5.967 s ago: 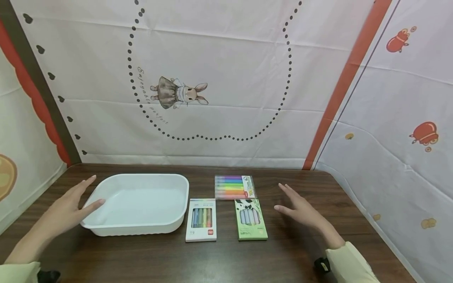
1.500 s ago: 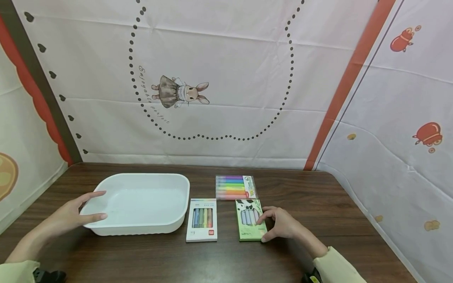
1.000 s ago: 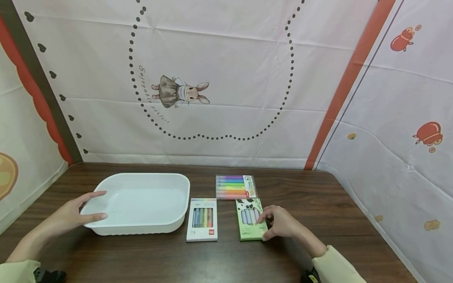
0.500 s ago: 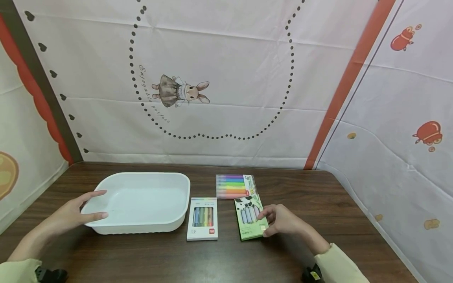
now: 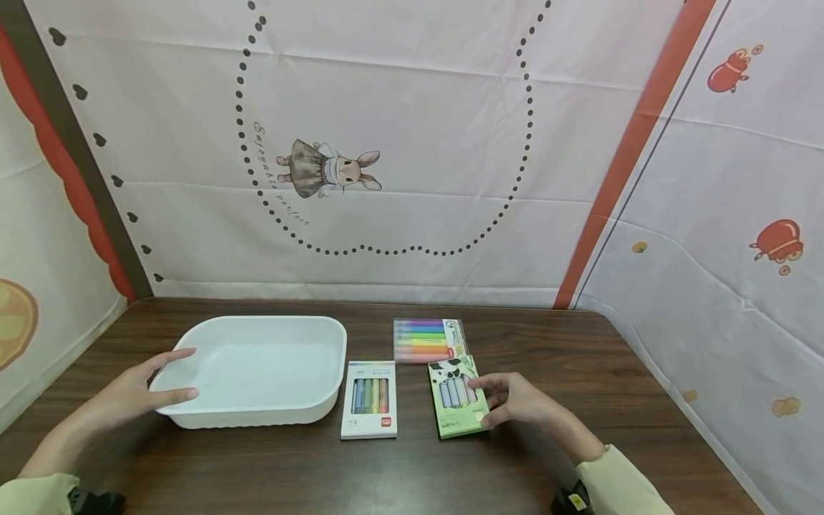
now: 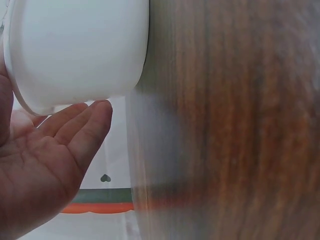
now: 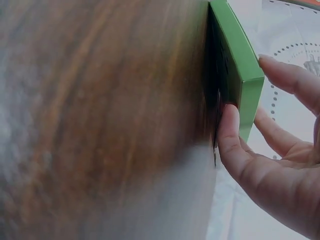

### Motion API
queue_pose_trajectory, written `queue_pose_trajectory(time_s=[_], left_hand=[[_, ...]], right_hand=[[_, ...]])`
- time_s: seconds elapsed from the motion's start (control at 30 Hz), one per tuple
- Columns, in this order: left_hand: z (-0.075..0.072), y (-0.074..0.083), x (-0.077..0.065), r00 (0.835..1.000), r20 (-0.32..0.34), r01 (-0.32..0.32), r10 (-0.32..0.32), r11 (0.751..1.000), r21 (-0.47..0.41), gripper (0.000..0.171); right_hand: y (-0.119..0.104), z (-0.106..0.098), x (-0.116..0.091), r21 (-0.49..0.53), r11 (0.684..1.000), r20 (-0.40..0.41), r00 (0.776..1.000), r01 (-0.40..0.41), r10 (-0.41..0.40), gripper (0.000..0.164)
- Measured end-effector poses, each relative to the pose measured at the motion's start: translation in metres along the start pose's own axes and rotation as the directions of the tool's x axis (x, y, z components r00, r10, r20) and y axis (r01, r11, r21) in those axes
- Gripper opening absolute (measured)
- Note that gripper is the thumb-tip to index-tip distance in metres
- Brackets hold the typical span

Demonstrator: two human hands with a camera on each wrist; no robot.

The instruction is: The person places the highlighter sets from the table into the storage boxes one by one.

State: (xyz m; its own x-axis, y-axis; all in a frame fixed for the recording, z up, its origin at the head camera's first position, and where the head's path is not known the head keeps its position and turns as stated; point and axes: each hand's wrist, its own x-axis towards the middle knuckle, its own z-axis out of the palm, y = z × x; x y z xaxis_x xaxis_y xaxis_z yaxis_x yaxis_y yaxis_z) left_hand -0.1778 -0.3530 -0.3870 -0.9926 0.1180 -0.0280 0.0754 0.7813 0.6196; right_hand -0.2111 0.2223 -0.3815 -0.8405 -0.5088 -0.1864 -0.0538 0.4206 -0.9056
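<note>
A green box of markers with a cow picture lies right of centre on the dark wooden table. My right hand pinches its right edge. In the right wrist view the thumb sits under the green box, other fingers lie over it, and that edge is raised off the wood. My left hand rests with straight fingers against the left end of an empty white tray. The left wrist view shows that hand beside the tray's wall.
A white box of markers lies between the tray and the green box. A clear pack of bright markers lies behind them. Printed cloth walls close in the back and both sides. Bare wood shows at the front and right.
My right hand came down from hovering onto the green box, took hold of its right edge, and has tipped and turned it slightly. My left hand settled against the tray and stays there.
</note>
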Motion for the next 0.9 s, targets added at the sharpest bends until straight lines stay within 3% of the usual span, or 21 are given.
queue_pose_trajectory(time_s=[0.43,0.9], left_hand=[[0.0019,-0.0037,-0.0026,1.0,-0.002,0.003,-0.003,1.0,-0.023,0.076],[0.0008,0.0002,-0.0017,1.0,0.01,0.02,-0.02,0.999,-0.043,0.077]], right_hand=[[0.0024,0.0018,-0.0035,0.107,0.994,0.042,0.999,-0.013,0.009,0.073],[-0.0003,0.0057,-0.0069,0.167,0.986,-0.009,1.0,0.006,-0.005,0.073]])
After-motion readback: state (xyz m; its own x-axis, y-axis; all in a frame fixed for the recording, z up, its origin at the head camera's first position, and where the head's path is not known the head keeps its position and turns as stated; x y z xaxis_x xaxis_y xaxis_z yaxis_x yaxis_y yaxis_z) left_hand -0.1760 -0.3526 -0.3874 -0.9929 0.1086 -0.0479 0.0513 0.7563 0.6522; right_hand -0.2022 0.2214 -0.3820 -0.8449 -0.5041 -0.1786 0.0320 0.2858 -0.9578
